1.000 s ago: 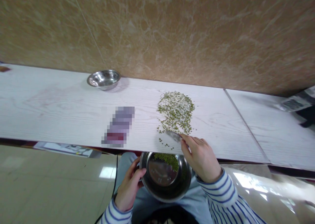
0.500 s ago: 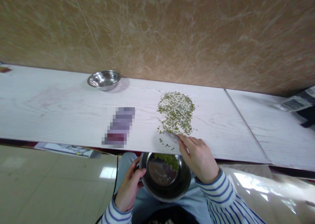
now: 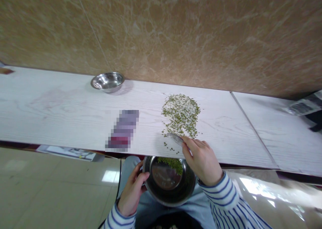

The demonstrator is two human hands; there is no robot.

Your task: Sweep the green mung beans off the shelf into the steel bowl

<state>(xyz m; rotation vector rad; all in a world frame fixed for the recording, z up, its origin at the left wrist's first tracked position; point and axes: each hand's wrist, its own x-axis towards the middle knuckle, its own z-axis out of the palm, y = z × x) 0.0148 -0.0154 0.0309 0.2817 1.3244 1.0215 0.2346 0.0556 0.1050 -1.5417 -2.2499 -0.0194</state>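
Small green beans mixed with white grains (image 3: 181,113) lie spread on the white table. At the near side of this patch, my right hand (image 3: 203,160) is closed around a spoon (image 3: 175,138), its grey, shiny end low over the tabletop beside a few stray beans. My left hand (image 3: 133,190) grips the left rim of a deep metal bowl (image 3: 169,198), thumb over the edge. This bowl is held over my lap, just below the table edge, and green beans (image 3: 173,164) are gathered at its far side. The spoon's handle is hidden in my fingers.
A shallow metal bowl (image 3: 108,82) stands near the wall at the back left. A pixelated flat object (image 3: 122,130) lies left of the beans. A clear plastic package (image 3: 303,106) rests at the far right, past the table seam (image 3: 253,126).
The spoon has tilted slightly, so more of its shiny surface shows. My left hand and the deep bowl stay in place; the view has shifted a little.
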